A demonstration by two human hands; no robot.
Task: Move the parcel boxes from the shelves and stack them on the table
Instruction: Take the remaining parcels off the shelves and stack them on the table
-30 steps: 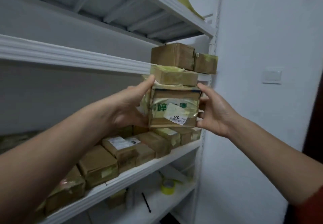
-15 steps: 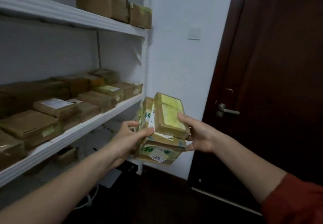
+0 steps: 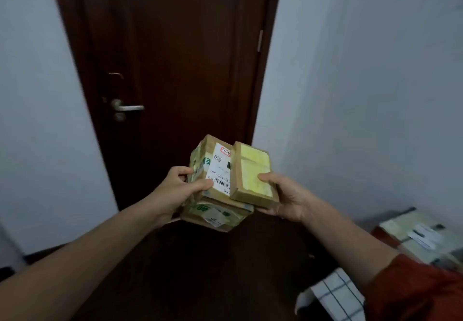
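Note:
I hold two taped cardboard parcel boxes between both hands at the middle of the view. The larger box [image 3: 215, 195] carries a white shipping label and green-printed tape. A smaller box [image 3: 254, 174] with yellow tape lies tilted on top of it at the right. My left hand [image 3: 184, 188] grips the larger box's left side, thumb on the label. My right hand [image 3: 283, 196] holds the right side, thumb on the small box. Several parcels [image 3: 423, 235] lie stacked at the lower right on a table [image 3: 335, 293] with a checked cloth. The shelves are out of view.
A dark brown door [image 3: 170, 57] with a metal handle [image 3: 127, 107] stands straight ahead. White walls flank it on both sides. The floor [image 3: 200, 270] below is dark.
I have lifted the two boxes off the shelf, lowered them and turned right. The shelves have left the view; the door and the table's parcels have come in.

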